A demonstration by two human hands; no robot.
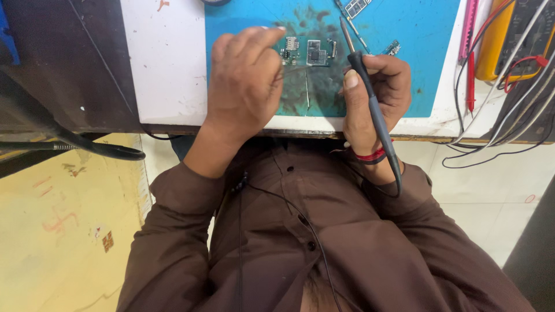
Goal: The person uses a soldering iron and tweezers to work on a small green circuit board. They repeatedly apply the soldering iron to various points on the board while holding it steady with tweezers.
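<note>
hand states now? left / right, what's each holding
Left hand: closed, pinching a thin wire over the circuit board.
Right hand: closed around a soldering iron.

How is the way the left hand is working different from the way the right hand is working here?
The left hand lies knuckles up over the circuit board, pinching a thin wire-like strand; the right hand grips a thick dark soldering iron like a pen. The left hand hides part of the board; the right hand stays beside it, iron tip raised above. Both hover over the blue mat.
</note>
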